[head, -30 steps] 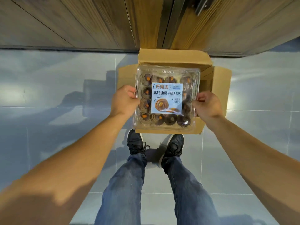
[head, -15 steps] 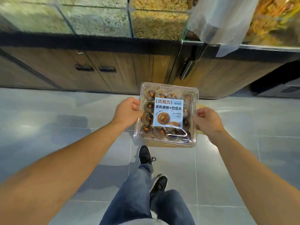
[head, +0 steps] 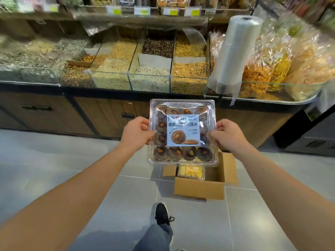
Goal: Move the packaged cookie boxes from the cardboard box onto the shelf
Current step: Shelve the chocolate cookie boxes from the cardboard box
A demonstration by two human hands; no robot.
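Cookie box: we held a clear plastic clamshell of chocolate cookies [head: 182,131] level in the air, above the cardboard box and in front of the display counter; a pale blue label sat on its lid, its print blurred.
Left hand: our left hand [head: 136,132] gripped the clamshell's left edge, fingers [head: 145,124] curled round the rim.
Right hand: our right hand [head: 228,135] gripped the right edge the same way, fingers curled onto the rim.
Cardboard box: the open cardboard box [head: 199,187] stood on the grey tiled floor [head: 54,169], flaps spread, just below the held clamshell.
Inside the box: we saw one more clear pack with yellow contents [head: 191,172] lying in it; what it held we could not tell.
Display counter: glass bulk bins [head: 150,80] of nuts and seeds ran along the wooden cabinets [head: 101,116].
Bag roll: a roll of plastic bags [head: 233,53] stood upright at the right end of the bins, beside bagged yellow snacks [head: 272,69].
Shelf: a blurred upper shelf with price tags [head: 143,10] ran above the bins.
Our foot: one black shoe [head: 162,214] was on the floor near the box.
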